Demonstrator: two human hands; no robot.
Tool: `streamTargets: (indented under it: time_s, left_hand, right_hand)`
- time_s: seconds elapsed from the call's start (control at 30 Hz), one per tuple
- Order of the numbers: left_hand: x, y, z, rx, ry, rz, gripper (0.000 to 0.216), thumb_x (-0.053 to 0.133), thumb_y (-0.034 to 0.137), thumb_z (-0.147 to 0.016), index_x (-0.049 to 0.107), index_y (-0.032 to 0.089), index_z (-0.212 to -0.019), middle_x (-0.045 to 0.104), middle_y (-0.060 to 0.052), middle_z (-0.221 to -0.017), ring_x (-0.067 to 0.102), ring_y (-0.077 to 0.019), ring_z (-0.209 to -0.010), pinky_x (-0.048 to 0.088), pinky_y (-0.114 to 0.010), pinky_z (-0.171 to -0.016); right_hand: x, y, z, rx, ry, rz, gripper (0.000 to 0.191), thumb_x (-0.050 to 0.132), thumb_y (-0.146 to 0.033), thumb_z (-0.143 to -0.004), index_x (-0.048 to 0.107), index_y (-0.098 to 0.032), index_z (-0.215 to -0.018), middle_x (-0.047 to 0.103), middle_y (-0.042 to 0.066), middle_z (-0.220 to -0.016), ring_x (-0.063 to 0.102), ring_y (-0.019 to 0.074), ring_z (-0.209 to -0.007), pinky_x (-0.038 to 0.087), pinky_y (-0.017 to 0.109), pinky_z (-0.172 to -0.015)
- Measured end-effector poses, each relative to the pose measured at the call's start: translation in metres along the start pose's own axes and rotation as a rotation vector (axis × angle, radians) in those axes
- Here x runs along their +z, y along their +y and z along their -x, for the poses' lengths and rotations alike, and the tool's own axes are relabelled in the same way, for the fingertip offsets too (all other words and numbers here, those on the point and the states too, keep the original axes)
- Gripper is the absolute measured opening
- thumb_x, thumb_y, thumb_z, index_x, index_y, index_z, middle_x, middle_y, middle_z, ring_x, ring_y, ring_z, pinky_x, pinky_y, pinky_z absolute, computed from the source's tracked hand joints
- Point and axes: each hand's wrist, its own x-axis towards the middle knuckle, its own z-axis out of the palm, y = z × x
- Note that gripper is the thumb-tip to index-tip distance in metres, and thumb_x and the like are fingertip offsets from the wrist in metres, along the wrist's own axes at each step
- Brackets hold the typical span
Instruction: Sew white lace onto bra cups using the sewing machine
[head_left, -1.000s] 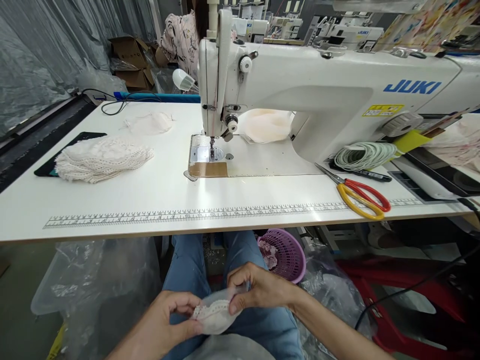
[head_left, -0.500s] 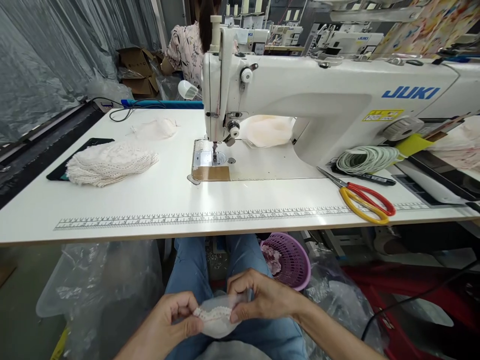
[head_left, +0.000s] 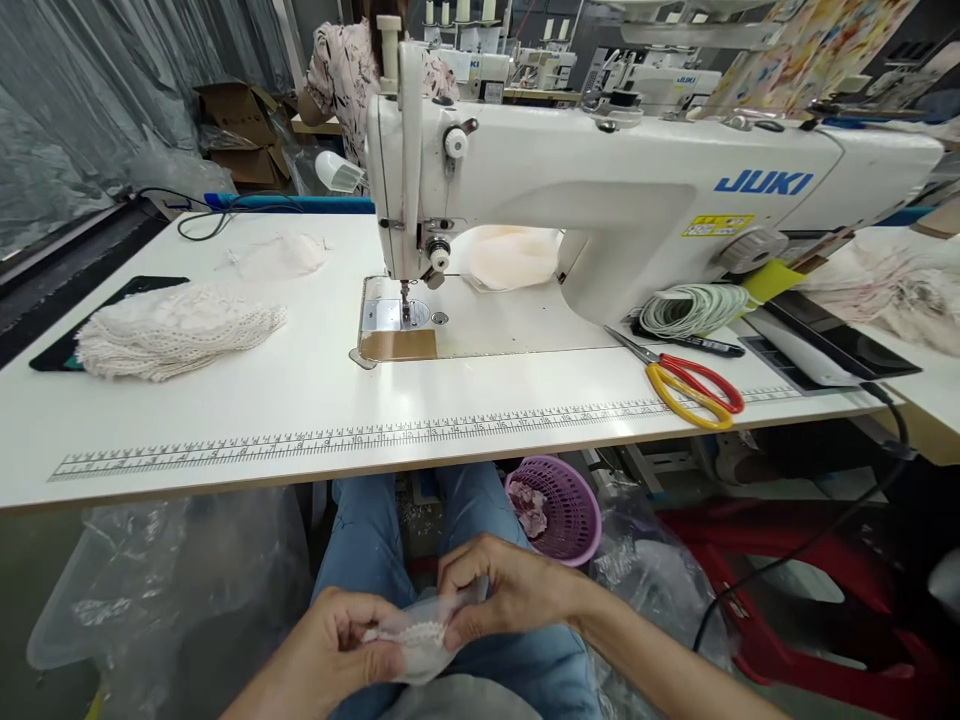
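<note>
Two hands, one little scrap of cloth, and honestly not much has changed in the last second. The big white table (head_left: pixel 225 410) and the sewing machine (head_left: pixel 600 190) look like they slide a bit in frame, but that's just the head turning. The pile of lace pieces (head_left: pixel 172 330) on the left, the purple basket (head_left: pixel 562 505) under the table edge and the red-and-yellow scissors (head_left: pixel 690 385) on the right all sit where they did relative to the machine. Another person (head_left: pixel 337 70) works at the back, well apart.

Down in the lap, over the jeans and well below the table, the left hand (head_left: pixel 337 650) and right hand (head_left: pixel 510 595) stay close together on the lace-edged piece (head_left: pixel 416 645). Both sets of fingers (head_left: pixel 459 628) are pinched shut on it, left at one end of the trim, right at the other. Compared with a second ago the piece looks a touch more bunched between them, and the hands sit slightly lower in frame.

My read: the work is still all in the lap, with nothing under the needle.
</note>
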Motion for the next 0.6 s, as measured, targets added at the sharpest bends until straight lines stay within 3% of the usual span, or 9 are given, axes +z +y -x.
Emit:
streamTargets:
  time_s: [0.27, 0.37, 0.5, 0.6]
  left_hand:
    - [-0.01, -0.011, 0.003, -0.014, 0.037, 0.049, 0.037, 0.077, 0.049, -0.062, 0.075, 0.014, -0.072, 0.054, -0.001, -0.055, 0.038, -0.0093, -0.053, 0.032, -0.02, -0.054]
    - [-0.014, -0.015, 0.004, -0.013, 0.031, 0.014, 0.041, 0.075, 0.052, -0.062, 0.074, 0.012, -0.07, 0.049, 0.001, -0.053, 0.033, -0.0087, -0.052, 0.028, -0.019, -0.051]
    - [-0.01, -0.005, 0.002, -0.051, -0.05, -0.069, 0.049, 0.077, 0.055, -0.057, 0.072, 0.011, -0.078, 0.045, 0.002, -0.058, 0.032, -0.0099, -0.056, 0.024, -0.02, -0.051]
    - [-0.004, 0.006, -0.001, -0.097, -0.014, -0.181, 0.046, 0.075, 0.054, -0.059, 0.073, 0.011, -0.073, 0.043, 0.002, -0.056, 0.03, -0.0102, -0.056, 0.026, -0.021, -0.052]
  right_hand:
    - [-0.005, 0.005, 0.003, -0.004, -0.05, 0.02, 0.041, 0.073, -0.045, -0.066, 0.072, -0.009, -0.085, 0.06, 0.004, -0.076, 0.056, 0.0121, -0.07, 0.044, 0.019, -0.064]
    - [-0.005, 0.005, 0.003, -0.01, -0.047, 0.025, 0.041, 0.072, -0.046, -0.067, 0.071, -0.009, -0.083, 0.06, 0.004, -0.075, 0.056, 0.0116, -0.069, 0.044, 0.019, -0.063]
    - [-0.001, 0.001, -0.003, -0.009, -0.089, 0.051, 0.039, 0.072, -0.046, -0.068, 0.071, -0.009, -0.082, 0.059, 0.003, -0.072, 0.054, 0.0104, -0.066, 0.043, 0.017, -0.06]
    - [-0.001, -0.003, -0.006, -0.01, -0.114, 0.083, 0.037, 0.071, -0.043, -0.069, 0.07, -0.009, -0.084, 0.059, 0.002, -0.072, 0.054, 0.0096, -0.065, 0.043, 0.016, -0.06]
